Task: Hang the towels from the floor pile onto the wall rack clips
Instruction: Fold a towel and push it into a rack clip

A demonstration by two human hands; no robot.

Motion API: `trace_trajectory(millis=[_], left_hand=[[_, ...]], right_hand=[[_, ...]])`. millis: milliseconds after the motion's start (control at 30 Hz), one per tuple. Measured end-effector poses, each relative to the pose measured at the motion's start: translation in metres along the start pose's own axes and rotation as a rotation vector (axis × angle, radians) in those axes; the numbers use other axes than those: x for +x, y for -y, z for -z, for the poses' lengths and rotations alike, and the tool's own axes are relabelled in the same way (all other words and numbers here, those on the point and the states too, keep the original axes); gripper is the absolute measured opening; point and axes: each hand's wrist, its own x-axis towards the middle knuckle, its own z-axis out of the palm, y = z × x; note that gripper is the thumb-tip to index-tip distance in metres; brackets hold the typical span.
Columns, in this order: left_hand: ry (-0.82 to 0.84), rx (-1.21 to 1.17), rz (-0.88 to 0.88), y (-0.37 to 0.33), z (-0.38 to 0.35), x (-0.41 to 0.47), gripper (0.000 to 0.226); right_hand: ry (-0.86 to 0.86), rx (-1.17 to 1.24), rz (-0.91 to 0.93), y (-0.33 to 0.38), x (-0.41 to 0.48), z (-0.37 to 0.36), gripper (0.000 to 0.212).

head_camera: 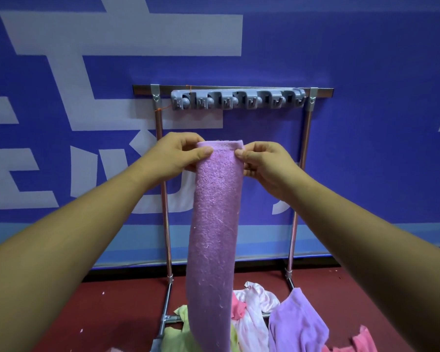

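Long purple terry towel point(215, 212) is pinched at its top edge by left hand point(178, 152) and right hand point(264, 163). Both grips are closed on it, long axis hanging straight down. Grey plastic clip rack point(238, 99) is seen above the grip, slightly right. Pile of coloured towels point(257, 316) is left below.

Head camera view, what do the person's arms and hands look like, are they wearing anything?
Both are bare. The left hand and right hand have no gloves, and no watch or bracelet shows at either wrist. The left forearm and right forearm are uncovered right to the frame edges, so no sleeve is visible. The thumbnails look short and unpainted.
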Motion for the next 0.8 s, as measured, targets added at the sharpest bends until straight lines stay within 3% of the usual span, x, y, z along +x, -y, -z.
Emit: trace_trajectory(millis=[133, 233, 333, 400, 500, 600, 667, 733, 800], left_hand=[[-0.101, -0.135, -0.041, -0.002, -0.007, 0.004, 0.012], [-0.140, -0.104, -0.041, -0.002, -0.008, 0.005, 0.010], [-0.132, -0.068, -0.038, -0.002, -0.010, 0.004, 0.017], [-0.107, -0.024, -0.043, -0.002, -0.012, 0.002, 0.018], [-0.095, -0.002, -0.042, 0.003, -0.013, -0.001, 0.017], [-0.108, -0.180, 0.001, 0.008, -0.017, -0.005, 0.019], [-0.026, -0.282, 0.078, 0.018, -0.020, -0.012, 0.034], [0.081, -0.243, 0.153, 0.036, -0.028, -0.023, 0.045], [0.137, -0.243, 0.233, 0.059, -0.041, -0.036, 0.036]], right_hand=[[-0.023, 0.115, 0.016, 0.006, 0.001, -0.001, 0.013], [0.036, 0.158, -0.010, 0.010, 0.004, 0.001, 0.027], [0.206, 0.042, -0.055, 0.011, 0.007, 0.004, 0.033], [0.267, -0.156, -0.038, 0.011, 0.009, 0.005, 0.025], [0.229, -0.392, 0.033, 0.014, 0.011, 0.002, 0.006], [0.183, -0.289, 0.049, 0.019, 0.014, -0.004, 0.012], [0.147, -0.211, 0.055, 0.024, 0.016, -0.006, 0.014], [0.100, -0.165, 0.047, 0.030, 0.017, -0.005, 0.013], [0.050, -0.140, 0.051, 0.035, 0.019, -0.003, 0.013]])
